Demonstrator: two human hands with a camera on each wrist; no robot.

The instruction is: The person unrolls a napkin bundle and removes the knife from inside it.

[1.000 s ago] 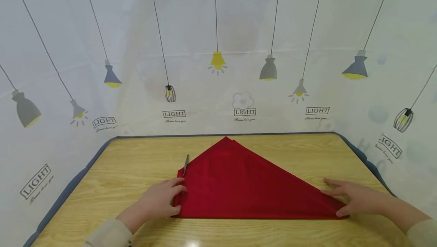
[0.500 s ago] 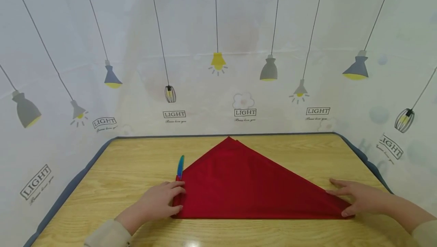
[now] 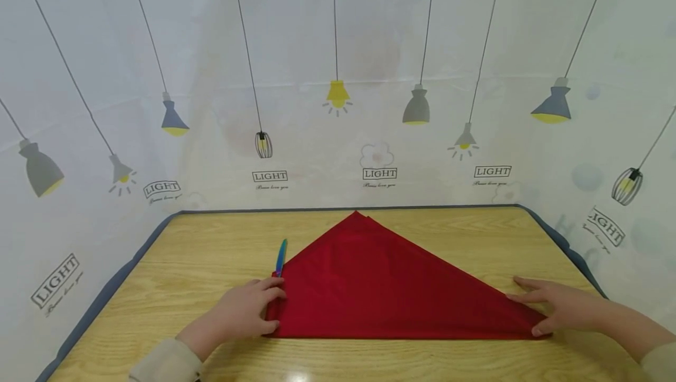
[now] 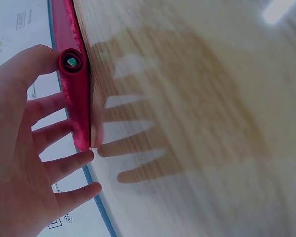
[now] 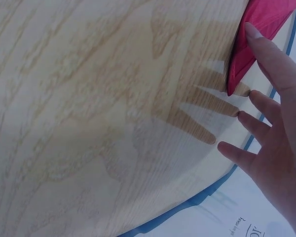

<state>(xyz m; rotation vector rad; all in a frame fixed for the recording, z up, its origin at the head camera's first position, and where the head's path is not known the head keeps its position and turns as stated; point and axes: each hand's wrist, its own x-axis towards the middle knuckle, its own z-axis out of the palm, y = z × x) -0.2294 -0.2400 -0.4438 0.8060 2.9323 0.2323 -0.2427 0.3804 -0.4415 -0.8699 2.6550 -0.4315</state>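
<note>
A red cloth napkin (image 3: 391, 288) lies folded into a wide triangle, its peak pointing away and its left end rolled up. From the far end of that roll a table knife's (image 3: 281, 257) iridescent blue-green blade sticks out; the rest is hidden in the cloth. My left hand (image 3: 245, 308) rests along the roll with fingers spread, thumb at its near end. In the left wrist view, something green (image 4: 72, 62) shows inside the roll's spiral end (image 4: 70, 60). At the right corner my right hand (image 3: 562, 306) touches the cloth with its thumb on top and the other fingers spread.
The glossy wood-grain table (image 3: 200, 253) has a dark blue edge (image 3: 338, 209) at the back and sides. White sheeting (image 3: 306, 47) printed with hanging lamps surrounds it on three sides.
The roll has turned, and the knife's blade has gone from edge-on to showing its flat side, slightly further left. The napkin's peak, right corner and my right hand have shifted slightly right.
</note>
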